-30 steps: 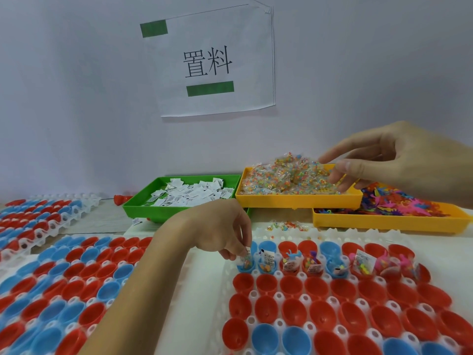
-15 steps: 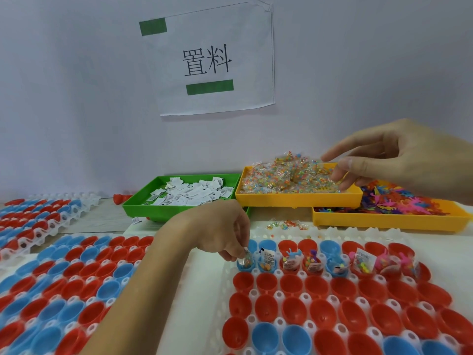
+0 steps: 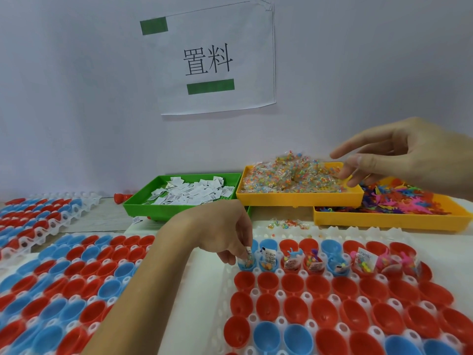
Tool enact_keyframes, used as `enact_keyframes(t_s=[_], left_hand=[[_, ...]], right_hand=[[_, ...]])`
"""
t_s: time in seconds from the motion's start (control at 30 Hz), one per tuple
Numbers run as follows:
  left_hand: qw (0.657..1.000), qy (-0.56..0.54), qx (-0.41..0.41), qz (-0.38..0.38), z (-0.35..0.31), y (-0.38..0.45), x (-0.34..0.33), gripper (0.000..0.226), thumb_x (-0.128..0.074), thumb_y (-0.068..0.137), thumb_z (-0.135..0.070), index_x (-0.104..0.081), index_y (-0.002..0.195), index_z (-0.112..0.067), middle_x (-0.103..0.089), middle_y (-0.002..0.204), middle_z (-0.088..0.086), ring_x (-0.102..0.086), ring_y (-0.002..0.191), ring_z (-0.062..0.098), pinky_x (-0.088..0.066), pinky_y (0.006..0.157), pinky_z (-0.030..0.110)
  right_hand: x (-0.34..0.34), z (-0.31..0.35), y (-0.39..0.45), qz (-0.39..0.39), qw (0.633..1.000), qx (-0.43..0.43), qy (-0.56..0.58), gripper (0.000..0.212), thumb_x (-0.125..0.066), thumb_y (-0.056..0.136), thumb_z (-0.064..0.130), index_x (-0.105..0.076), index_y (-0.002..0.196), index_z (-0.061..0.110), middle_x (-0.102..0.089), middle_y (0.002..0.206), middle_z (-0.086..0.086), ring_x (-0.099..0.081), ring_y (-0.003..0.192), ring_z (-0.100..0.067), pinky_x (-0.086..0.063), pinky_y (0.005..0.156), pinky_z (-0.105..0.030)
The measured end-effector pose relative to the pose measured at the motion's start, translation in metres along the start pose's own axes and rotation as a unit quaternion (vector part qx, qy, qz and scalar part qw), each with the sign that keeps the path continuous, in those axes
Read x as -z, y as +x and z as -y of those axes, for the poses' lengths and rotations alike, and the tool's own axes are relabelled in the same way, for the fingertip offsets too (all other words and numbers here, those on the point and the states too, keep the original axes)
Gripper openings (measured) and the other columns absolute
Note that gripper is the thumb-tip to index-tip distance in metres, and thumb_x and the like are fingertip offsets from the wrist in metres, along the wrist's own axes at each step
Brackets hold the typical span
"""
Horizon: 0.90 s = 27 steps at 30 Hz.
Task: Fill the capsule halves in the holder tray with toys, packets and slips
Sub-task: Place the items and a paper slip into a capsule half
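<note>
A white holder tray [image 3: 279, 274] in front of me holds rows of red and blue capsule halves. Its far row carries slips, packets and toys. My left hand [image 3: 225, 231] reaches down to the leftmost blue half [image 3: 247, 265] of that row and pinches a white slip [image 3: 248, 253] standing in it. My right hand [image 3: 399, 155] hovers above the yellow tray of bead packets [image 3: 291, 175], its fingers loosely spread and holding nothing. A green tray of white slips [image 3: 189, 192] stands to the left. An orange tray of coloured toys [image 3: 399, 201] stands to the right.
Two more holder trays with red and blue halves lie at the left [image 3: 51, 285] and far left [image 3: 38, 213]. A few loose packets [image 3: 286, 223] lie between the trays. A paper sign [image 3: 212, 57] hangs on the wall behind.
My right hand has dropped a little toward the bead packets. My left hand stays at the leftmost blue half with the slip.
</note>
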<state>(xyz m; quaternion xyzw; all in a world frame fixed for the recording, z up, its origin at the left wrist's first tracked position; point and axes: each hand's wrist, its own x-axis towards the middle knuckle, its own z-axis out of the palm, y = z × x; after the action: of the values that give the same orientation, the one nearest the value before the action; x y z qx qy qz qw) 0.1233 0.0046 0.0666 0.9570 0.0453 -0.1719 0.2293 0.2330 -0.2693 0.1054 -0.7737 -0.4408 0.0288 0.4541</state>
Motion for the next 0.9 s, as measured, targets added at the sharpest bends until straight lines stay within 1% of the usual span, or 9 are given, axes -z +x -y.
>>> enact_keyframes(t_s=[0.2,0.27,0.33,0.4,0.47,0.57,0.67,0.77,0.9], left_hand=[[1.000,0.016,-0.008,-0.006,0.000,0.001,-0.002,0.005,-0.076,0.084,-0.008,-0.073,0.088,-0.007,-0.075,0.083,0.006,-0.068,0.059,0.011,-0.056,0.059,0.021],[1.000,0.018,-0.012,-0.006,0.000,0.000,-0.001,0.006,-0.076,0.084,-0.009,-0.073,0.089,-0.007,-0.076,0.083,0.007,-0.068,0.059,0.011,-0.057,0.060,0.021],[1.000,0.012,-0.016,-0.008,0.000,0.000,-0.001,0.009,-0.077,0.083,-0.009,-0.070,0.088,-0.009,-0.075,0.082,0.007,-0.069,0.059,0.011,-0.058,0.062,0.022],[1.000,0.003,-0.021,-0.013,0.001,0.000,0.000,0.015,-0.078,0.081,-0.008,-0.066,0.089,-0.011,-0.075,0.082,0.007,-0.071,0.060,0.012,-0.059,0.063,0.024],[1.000,0.003,-0.019,-0.013,0.002,-0.001,0.001,0.022,-0.080,0.080,-0.009,-0.063,0.094,-0.013,-0.075,0.084,0.006,-0.072,0.064,0.014,-0.059,0.063,0.023],[1.000,0.017,-0.009,-0.014,0.005,-0.001,0.001,0.029,-0.082,0.078,-0.015,-0.061,0.097,-0.021,-0.075,0.084,0.001,-0.073,0.067,0.012,-0.058,0.062,0.023],[0.999,0.041,-0.007,-0.025,0.007,-0.003,0.003,0.035,-0.086,0.074,-0.024,-0.060,0.096,-0.033,-0.073,0.083,-0.009,-0.071,0.068,0.010,-0.057,0.064,0.027],[0.996,0.067,-0.014,-0.063,0.010,-0.008,0.008,0.037,-0.085,0.073,-0.034,-0.057,0.095,-0.047,-0.067,0.084,-0.019,-0.068,0.073,0.004,-0.057,0.075,0.031],[0.989,0.067,-0.035,-0.130,0.008,-0.013,0.016,0.031,-0.080,0.076,-0.046,-0.055,0.091,-0.057,-0.064,0.084,-0.025,-0.065,0.075,-0.002,-0.056,0.077,0.031]], right_hand=[[0.005,-0.008,-0.001,-0.010,1.000,-0.022,-0.016,0.029,-0.059,0.078,0.048,-0.073,0.103,0.046,-0.078,0.093,0.006,-0.075,0.084,-0.011,-0.055,0.066,-0.010],[0.008,-0.015,-0.002,-0.030,0.998,-0.043,-0.030,0.024,-0.060,0.081,0.046,-0.073,0.101,0.046,-0.078,0.092,0.007,-0.075,0.083,-0.011,-0.059,0.065,-0.021],[0.012,-0.030,-0.003,-0.075,0.993,-0.067,-0.059,0.017,-0.062,0.090,0.035,-0.073,0.096,0.047,-0.078,0.088,0.010,-0.075,0.080,-0.008,-0.056,0.072,-0.029],[0.018,-0.051,-0.006,-0.131,0.979,-0.108,-0.111,0.020,-0.064,0.095,0.027,-0.074,0.089,0.043,-0.077,0.085,0.013,-0.074,0.079,-0.006,-0.053,0.076,-0.034],[0.022,-0.071,-0.011,-0.178,0.954,-0.157,-0.183,0.016,-0.064,0.095,0.027,-0.072,0.087,0.038,-0.076,0.088,0.013,-0.069,0.081,-0.005,-0.048,0.079,-0.034],[0.022,-0.102,-0.019,-0.216,0.915,-0.224,-0.256,0.013,-0.065,0.095,0.021,-0.074,0.104,0.022,-0.074,0.107,-0.004,-0.059,0.085,-0.014,-0.040,0.082,-0.029],[0.014,-0.124,-0.025,-0.212,0.895,-0.280,-0.276,0.024,-0.064,0.096,0.018,-0.072,0.117,0.010,-0.070,0.121,-0.010,-0.060,0.099,-0.022,-0.044,0.087,-0.032],[0.006,-0.136,-0.026,-0.165,0.888,-0.325,-0.280,0.029,-0.065,0.096,0.023,-0.070,0.122,0.014,-0.065,0.132,-0.009,-0.059,0.118,-0.028,-0.045,0.099,-0.035],[0.006,-0.141,-0.025,-0.153,0.884,-0.342,-0.279,0.021,-0.069,0.093,0.024,-0.075,0.112,0.017,-0.065,0.132,-0.005,-0.059,0.117,-0.026,-0.044,0.100,-0.034]])
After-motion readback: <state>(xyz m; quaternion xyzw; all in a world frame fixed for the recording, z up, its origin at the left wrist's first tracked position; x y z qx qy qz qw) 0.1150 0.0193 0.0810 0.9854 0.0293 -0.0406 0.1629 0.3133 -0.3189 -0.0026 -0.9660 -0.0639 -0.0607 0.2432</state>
